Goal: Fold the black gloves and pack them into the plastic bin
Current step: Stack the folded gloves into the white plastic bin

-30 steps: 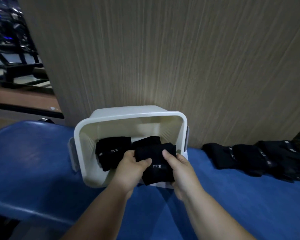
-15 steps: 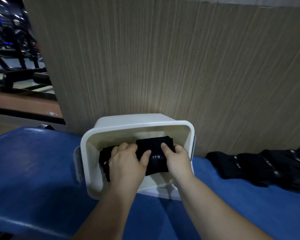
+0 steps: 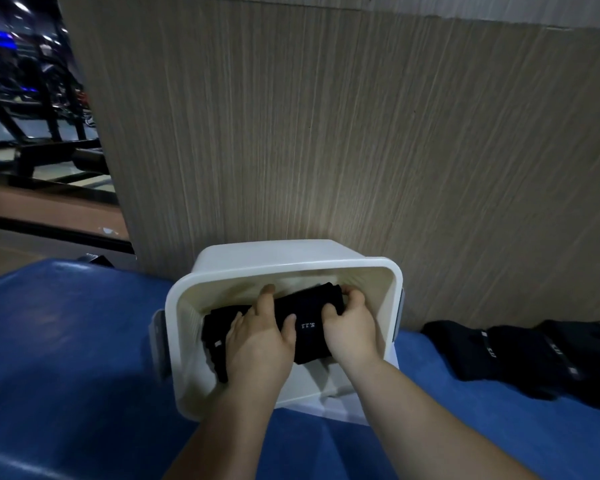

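The blue bench [image 3: 66,341] carries a white bin [image 3: 291,268] that is tilted with its mouth toward the person, close to the wall [image 3: 326,133]. Tilted like that, a hard push could rock or slide it. Loose black gloves [image 3: 516,355] lie well to the right, not yet folded. Inside the bin, the left hand [image 3: 257,344] presses fairly straight fingers across the folded glove [image 3: 309,327]. The right hand [image 3: 350,330] curls its fingers round that glove's right end. Released carelessly, the fold may spring open, or ride up over the other folded glove [image 3: 212,327] beside it.
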A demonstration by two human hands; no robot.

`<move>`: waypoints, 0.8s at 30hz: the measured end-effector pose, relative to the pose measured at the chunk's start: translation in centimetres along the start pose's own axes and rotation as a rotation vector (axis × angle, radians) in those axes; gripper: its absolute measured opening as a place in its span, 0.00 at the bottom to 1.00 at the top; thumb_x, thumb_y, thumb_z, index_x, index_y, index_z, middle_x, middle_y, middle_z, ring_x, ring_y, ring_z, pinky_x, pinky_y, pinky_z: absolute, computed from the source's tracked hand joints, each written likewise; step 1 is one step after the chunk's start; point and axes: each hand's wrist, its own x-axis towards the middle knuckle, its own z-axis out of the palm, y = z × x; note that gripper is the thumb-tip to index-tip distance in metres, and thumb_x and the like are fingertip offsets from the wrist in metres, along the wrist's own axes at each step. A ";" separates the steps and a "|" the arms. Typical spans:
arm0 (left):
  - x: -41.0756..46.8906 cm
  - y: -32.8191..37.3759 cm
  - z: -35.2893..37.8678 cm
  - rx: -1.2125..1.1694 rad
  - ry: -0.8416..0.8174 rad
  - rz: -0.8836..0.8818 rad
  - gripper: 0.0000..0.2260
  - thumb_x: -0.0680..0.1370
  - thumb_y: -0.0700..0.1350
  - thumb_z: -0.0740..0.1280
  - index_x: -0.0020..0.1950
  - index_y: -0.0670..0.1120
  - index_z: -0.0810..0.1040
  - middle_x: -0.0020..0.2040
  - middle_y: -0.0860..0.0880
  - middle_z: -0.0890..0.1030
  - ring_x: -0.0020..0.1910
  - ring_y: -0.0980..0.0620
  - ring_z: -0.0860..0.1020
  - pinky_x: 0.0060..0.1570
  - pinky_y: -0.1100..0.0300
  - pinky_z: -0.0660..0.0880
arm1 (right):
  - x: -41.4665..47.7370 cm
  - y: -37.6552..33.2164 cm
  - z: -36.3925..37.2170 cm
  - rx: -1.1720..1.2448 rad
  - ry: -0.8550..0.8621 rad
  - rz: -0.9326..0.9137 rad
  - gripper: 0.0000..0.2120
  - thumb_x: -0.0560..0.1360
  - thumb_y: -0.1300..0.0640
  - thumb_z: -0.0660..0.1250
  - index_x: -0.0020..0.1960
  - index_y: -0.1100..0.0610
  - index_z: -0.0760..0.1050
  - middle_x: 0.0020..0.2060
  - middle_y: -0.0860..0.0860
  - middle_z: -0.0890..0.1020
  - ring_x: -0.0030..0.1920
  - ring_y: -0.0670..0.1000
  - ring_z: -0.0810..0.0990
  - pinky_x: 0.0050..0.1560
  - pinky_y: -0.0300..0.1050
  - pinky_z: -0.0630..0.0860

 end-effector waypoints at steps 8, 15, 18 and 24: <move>0.0 -0.1 0.4 0.178 -0.157 0.149 0.21 0.81 0.59 0.50 0.73 0.58 0.64 0.76 0.55 0.62 0.73 0.53 0.60 0.74 0.54 0.50 | 0.4 0.4 0.4 -0.192 -0.006 -0.005 0.05 0.78 0.54 0.59 0.52 0.53 0.66 0.40 0.49 0.75 0.40 0.51 0.74 0.41 0.43 0.70; 0.0 -0.2 0.6 0.252 -0.227 0.134 0.22 0.82 0.59 0.47 0.76 0.58 0.57 0.78 0.55 0.56 0.76 0.54 0.53 0.75 0.53 0.45 | 0.7 -0.2 0.6 -0.405 -0.138 -0.051 0.17 0.80 0.51 0.56 0.67 0.56 0.64 0.62 0.55 0.72 0.58 0.55 0.73 0.52 0.43 0.67; 0.1 0.1 0.7 0.268 -0.228 0.124 0.22 0.82 0.59 0.46 0.76 0.59 0.57 0.78 0.56 0.56 0.77 0.54 0.52 0.75 0.53 0.46 | 0.2 0.4 0.4 -0.509 -0.110 -0.220 0.27 0.80 0.52 0.56 0.77 0.53 0.53 0.71 0.53 0.62 0.69 0.53 0.65 0.67 0.47 0.64; 0.1 0.3 1.0 0.286 -0.241 0.095 0.23 0.82 0.59 0.45 0.77 0.59 0.55 0.78 0.56 0.55 0.77 0.54 0.52 0.75 0.53 0.45 | 0.5 2.4 0.3 -0.717 -0.213 -0.472 0.24 0.82 0.53 0.49 0.77 0.53 0.56 0.78 0.48 0.54 0.77 0.49 0.48 0.72 0.36 0.40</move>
